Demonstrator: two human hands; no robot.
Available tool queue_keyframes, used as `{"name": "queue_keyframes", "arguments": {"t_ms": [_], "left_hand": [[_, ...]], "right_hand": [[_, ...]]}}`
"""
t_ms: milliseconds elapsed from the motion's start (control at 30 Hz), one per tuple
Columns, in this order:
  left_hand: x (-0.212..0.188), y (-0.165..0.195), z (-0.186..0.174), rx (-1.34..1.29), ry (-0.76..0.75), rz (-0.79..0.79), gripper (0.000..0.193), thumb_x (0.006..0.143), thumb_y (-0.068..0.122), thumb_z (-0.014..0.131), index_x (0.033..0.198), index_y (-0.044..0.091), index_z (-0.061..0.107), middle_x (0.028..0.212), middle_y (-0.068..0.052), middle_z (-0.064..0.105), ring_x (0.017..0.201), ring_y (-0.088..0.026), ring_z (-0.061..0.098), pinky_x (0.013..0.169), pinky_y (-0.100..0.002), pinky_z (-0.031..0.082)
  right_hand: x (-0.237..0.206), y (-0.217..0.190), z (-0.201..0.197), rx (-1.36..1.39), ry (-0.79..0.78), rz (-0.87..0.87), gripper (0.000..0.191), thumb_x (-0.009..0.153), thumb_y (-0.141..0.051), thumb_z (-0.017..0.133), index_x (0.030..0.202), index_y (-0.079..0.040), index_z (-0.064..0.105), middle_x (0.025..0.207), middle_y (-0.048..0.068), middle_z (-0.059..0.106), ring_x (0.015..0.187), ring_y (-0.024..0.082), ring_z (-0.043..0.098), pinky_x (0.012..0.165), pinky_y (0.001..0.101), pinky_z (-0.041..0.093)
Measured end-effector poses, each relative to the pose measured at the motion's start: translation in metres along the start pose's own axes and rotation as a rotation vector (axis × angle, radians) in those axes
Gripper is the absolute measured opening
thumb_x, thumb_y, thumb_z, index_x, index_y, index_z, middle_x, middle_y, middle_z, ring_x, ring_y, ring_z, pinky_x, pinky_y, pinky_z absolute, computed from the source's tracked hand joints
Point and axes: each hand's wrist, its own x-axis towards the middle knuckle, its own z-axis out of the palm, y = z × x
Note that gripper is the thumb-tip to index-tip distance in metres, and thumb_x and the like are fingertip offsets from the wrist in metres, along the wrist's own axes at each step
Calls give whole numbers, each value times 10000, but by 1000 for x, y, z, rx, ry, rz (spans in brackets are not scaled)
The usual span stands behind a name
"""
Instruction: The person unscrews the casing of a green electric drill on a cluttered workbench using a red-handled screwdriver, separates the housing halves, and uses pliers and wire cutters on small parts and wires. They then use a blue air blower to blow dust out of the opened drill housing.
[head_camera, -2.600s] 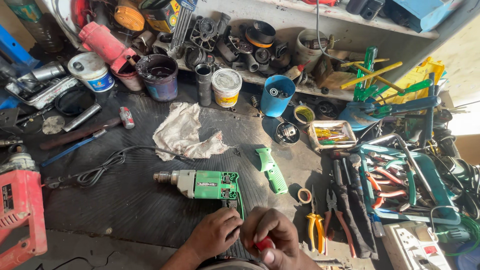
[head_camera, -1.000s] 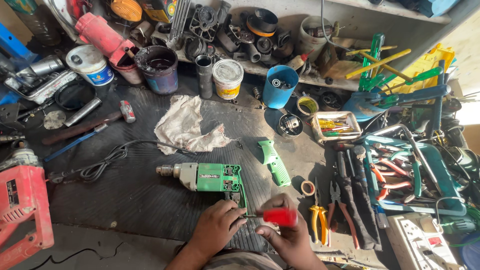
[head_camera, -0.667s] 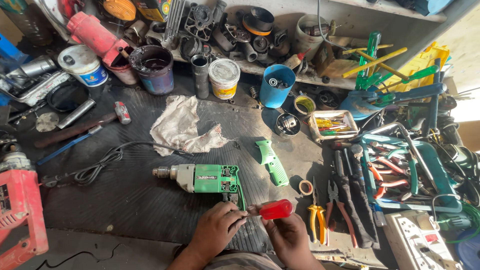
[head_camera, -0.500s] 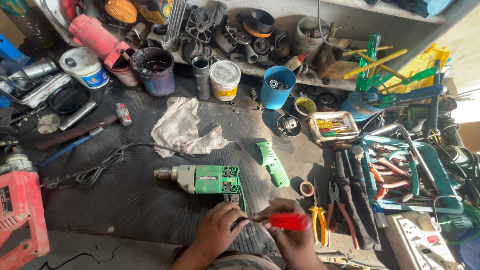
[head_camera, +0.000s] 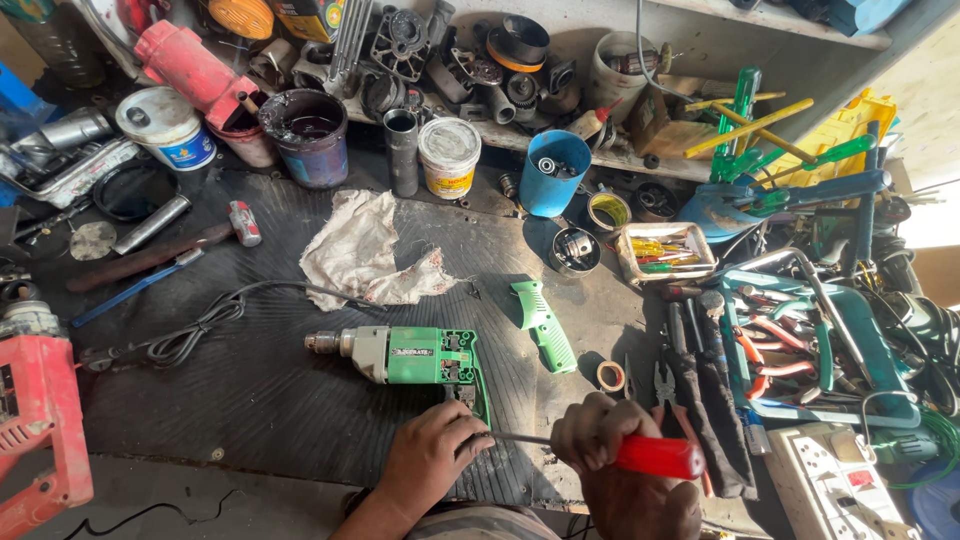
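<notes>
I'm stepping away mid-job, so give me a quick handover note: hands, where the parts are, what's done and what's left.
Left hand: steadying the handle end of the green drill, which lies on its side on the black mat.
Right hand: gripping the red-handled screwdriver, shaft pointing left with its tip at the drill's handle.
Done: one green handle cover is already off, lying on the mat right of the drill.
Left: work at the drill's open handle, probably a screw; refitting the cover.
</notes>
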Motion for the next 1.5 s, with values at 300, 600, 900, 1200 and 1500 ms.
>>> {"name": "queue_keyframes", "arguments": {"t_ms": [300, 600, 900, 1200, 1500], "left_hand": [[-6, -4, -12, -184, 49, -19, 334, 826, 194, 829, 1098, 62, 686, 1010, -89, 713, 881, -291, 721, 722, -402, 582], [-8, -15, -8, -197, 35, -72, 191, 848, 136, 805, 991, 62, 702, 992, -78, 745, 892, -284, 745, 712, -407, 593], [-8, -15, -13, -194, 49, -42, 167, 835, 123, 806, 956, 73, 701, 973, -71, 747, 872, -278, 741, 708, -403, 592], [-3, -12, -17, -121, 62, 60, 253, 796, 96, 803, 1016, 110, 679, 964, -48, 737, 877, -277, 727, 726, -396, 578], [-8, -13, -12, -159, 30, 25, 416, 776, 109, 800, 1166, 109, 654, 933, -10, 761, 849, -257, 731, 713, -401, 578]], "right_hand": [[6, 34, -3, -40, -18, 48, 805, 909, -834, 507, 890, -30, 482, 853, 101, 421, 763, 228, 383, 709, 383, 322], [10, 49, -6, -128, -81, 103, 825, 885, -851, 508, 894, -26, 488, 856, 100, 436, 765, 224, 407, 716, 367, 342], [11, 51, 4, -178, -117, 110, 832, 904, -803, 536, 930, 28, 512, 869, 155, 477, 795, 235, 454, 739, 377, 374], [-7, 52, 16, -407, 127, -98, 457, 970, -393, 711, 973, 51, 605, 973, 251, 618, 1019, 345, 616, 971, 522, 517], [17, 54, 6, -362, -621, 5, 411, 1094, -378, 542, 803, -87, 557, 761, 53, 589, 649, 214, 600, 651, 313, 463]]}}
